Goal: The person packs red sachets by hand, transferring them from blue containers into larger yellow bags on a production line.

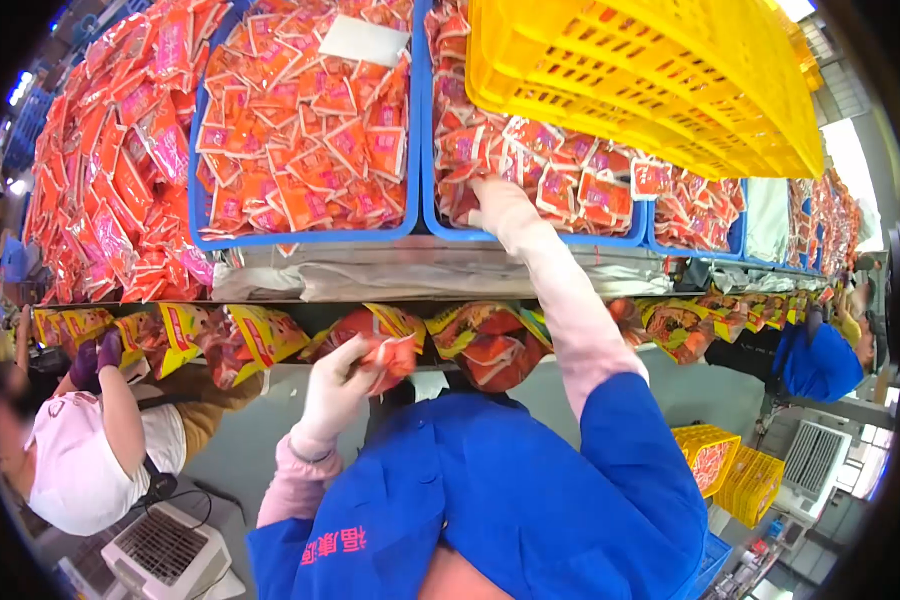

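My left hand (335,385), in a white glove, pinches a red sachet (392,358) in front of a yellow-and-red printed bag (370,325). My right hand (500,205), also gloved, reaches into the front left part of a blue crate (570,235) full of red sachets (595,190). Its fingertips touch the sachets there and are partly hidden, so their grip cannot be made out. Another printed bag (490,345) hangs open in the row just below my right arm, with red contents showing.
A yellow crate (650,80) juts over the blue crate. A second blue crate (305,240) of sachets and a loose heap (120,170) lie left. Co-workers stand at left (100,450) and right (820,355). More printed bags (255,340) line the edge.
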The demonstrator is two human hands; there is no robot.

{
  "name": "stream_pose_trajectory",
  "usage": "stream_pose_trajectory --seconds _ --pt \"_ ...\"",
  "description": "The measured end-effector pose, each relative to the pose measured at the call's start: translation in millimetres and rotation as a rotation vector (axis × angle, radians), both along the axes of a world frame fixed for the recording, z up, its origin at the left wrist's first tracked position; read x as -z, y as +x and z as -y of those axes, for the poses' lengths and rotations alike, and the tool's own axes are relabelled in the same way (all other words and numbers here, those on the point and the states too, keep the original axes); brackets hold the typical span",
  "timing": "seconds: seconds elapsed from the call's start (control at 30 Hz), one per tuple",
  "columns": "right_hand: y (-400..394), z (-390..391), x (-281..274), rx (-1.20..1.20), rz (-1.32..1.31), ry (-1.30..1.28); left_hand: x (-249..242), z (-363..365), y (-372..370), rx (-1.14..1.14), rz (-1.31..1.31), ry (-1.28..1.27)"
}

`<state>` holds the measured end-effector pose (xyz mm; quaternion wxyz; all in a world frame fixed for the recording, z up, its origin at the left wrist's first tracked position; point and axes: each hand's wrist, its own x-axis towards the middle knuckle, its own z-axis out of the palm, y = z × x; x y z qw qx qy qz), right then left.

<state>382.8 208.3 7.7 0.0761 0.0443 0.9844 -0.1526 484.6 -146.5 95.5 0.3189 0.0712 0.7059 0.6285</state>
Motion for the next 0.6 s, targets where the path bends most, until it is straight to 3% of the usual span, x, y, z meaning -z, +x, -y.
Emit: stream_pose_trajectory --seconds 0.03,0.07,0.13,0.17,0.2,0.23,0.27,0.33,0.37,0.4,0.43,0.47,0.5,0.57,0.6 --pt "-0.6 0.5 12.4 -0.037 -0.106 -0.088 -2.2 -18.5 1.2 0.053 0.052 0.087" --pt "-16.6 -8.8 30.2 -0.11 0.132 0.083 -2.3 -37.0 4.0 0.105 0.106 0.179" --pt "-19.8 -4.6 22.4 -0.028 0.162 0.126 8.1 -66.7 14.0 0.299 -0.261 0.172" --pt "-9.4 -2.6 1.2 -0.021 0.171 0.123 15.8 -76.9 13.9 0.419 -0.573 0.124" --pt "6.5 2.4 -29.8 0.022 0.091 0.017 26.4 -83.2 14.3 0.531 -0.892 0.074" --pt "23.4 7.8 -55.9 0.062 0.01 -0.088 48.6 -84.1 20.7 0.602 -1.029 -0.034" --pt "41.5 9.7 -71.3 0.118 -0.001 -0.196 51.0 -81.8 23.0 0.599 -1.026 -0.033" --pt "86.4 34.4 -130.3 0.111 0.024 -0.654 52.8 -73.1 25.5 0.623 -1.063 -0.405" --pt "109.8 47.9 -145.9 0.08 0.063 -0.849 50.1 -62.8 24.3 0.631 -1.075 -0.346" --pt "131.6 58.5 -150.9 -0.033 0.149 -0.768 53.1 -48.8 23.1 0.628 -1.071 -0.348" --pt "143.5 75.0 -153.7 0.071 0.516 -0.899 59.5 -33.2 20.9 0.716 -1.172 -0.401" --pt "151.5 87.3 -139.6 -0.226 0.407 -0.698 67.4 -20.3 17.9 0.802 -1.278 -0.454" --pt "162.8 103.3 -90.8 -0.316 0.385 -0.618 80.1 -11.9 14.8 0.835 -1.333 -0.434" --pt "155.2 150.8 -49.6 -0.347 0.593 -0.117 87.2 -9.9 12.9 0.796 -1.356 -0.381" --pt "144.4 167.1 8.5 -0.377 0.752 0.005 85.1 -9.7 11.4 0.772 -1.36 -0.321"
